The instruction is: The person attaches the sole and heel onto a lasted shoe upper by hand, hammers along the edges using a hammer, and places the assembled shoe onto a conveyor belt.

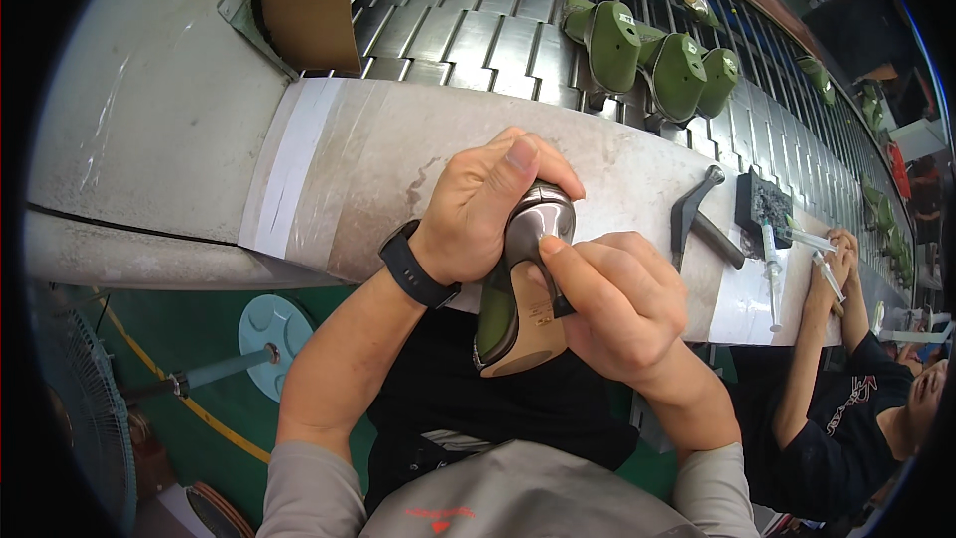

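A high-heeled shoe (530, 334) is held close in front of me, its tan sole facing up. Its back is a shiny bronze-grey, and green shows along its side. My left hand (480, 201) is wrapped round the shiny back part, thumb on top. With bent fingers my right hand (629, 307) grips the shoe at the heel, the thumb pressed against the shiny surface; its other fingers partly hide the heel. A hammer (689, 211) lies on the bench to the right of my hands, its handle pointing toward a black block (762, 201).
The pale worktop (388, 154) runs across in front of me. Behind it, a slatted metal conveyor (478, 40) carries several green shoe lasts (612, 48). A cardboard box (307, 10) stands far left. A co-worker's hands (844, 261) are near syringes (773, 279) at right. A fan (90, 428) stands lower left.
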Available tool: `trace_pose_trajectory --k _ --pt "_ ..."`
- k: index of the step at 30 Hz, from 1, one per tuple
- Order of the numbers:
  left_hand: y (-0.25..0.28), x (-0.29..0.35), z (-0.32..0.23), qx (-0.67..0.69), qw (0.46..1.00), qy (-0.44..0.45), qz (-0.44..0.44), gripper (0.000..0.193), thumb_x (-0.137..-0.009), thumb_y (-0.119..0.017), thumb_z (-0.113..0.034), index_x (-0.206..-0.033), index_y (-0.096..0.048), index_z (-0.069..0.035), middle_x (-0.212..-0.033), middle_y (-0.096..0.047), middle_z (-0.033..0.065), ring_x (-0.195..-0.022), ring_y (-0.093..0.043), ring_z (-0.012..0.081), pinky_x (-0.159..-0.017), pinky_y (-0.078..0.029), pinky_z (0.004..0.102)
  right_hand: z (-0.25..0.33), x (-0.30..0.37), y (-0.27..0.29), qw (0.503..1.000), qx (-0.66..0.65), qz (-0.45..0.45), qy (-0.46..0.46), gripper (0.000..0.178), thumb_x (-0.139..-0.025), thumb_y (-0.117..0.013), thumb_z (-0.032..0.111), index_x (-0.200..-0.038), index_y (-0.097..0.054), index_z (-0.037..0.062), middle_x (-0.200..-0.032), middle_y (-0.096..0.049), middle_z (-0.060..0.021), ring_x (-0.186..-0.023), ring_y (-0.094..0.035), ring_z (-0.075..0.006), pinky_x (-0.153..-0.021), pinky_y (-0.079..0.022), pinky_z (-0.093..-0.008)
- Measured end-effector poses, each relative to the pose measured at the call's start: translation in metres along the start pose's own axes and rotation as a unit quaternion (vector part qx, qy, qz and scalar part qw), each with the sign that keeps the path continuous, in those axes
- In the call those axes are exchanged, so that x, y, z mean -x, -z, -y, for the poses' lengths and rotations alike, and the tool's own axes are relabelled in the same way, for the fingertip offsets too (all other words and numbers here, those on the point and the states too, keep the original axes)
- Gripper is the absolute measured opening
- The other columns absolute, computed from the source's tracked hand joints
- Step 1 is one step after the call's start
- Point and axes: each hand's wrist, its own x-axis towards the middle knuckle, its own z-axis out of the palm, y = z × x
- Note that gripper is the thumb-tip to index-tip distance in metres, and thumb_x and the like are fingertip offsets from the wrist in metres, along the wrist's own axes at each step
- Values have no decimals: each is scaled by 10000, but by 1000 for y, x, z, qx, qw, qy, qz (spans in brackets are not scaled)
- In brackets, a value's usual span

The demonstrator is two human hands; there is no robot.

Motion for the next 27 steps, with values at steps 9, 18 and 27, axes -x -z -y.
trace_pose_trajectory --k 9,18,27 --pt "2 -3 -1 -16 1000 13 23 676 -1193 -321 -457 -1011 -776 9 -1007 -740 135 -984 -634 219 -937 -502 373 0 0 2 1000 10 8 -11 484 -635 -764 73 -1100 -774 -61 -853 -662 -68 -655 -603 -189 -579 -505 -320" --pt "8 -2 2 -3 998 10 55 570 -1026 -678 -591 -995 -762 -28 -1014 -718 86 -982 -631 199 -899 -506 352 5 -7 1 999 52 3 9 423 -641 -749 94 -1050 -777 -9 -830 -614 -23 -647 -579 -151 -547 -485 -287" --pt "12 -3 -1 27 997 29 61 247 -974 -785 -307 -1007 -768 -63 -986 -719 44 -978 -604 176 -918 -487 333 11 -12 7 998 60 18 -9 411 -642 -730 118 -1036 -779 11 -858 -623 -18 -667 -575 -140 -547 -483 -280"
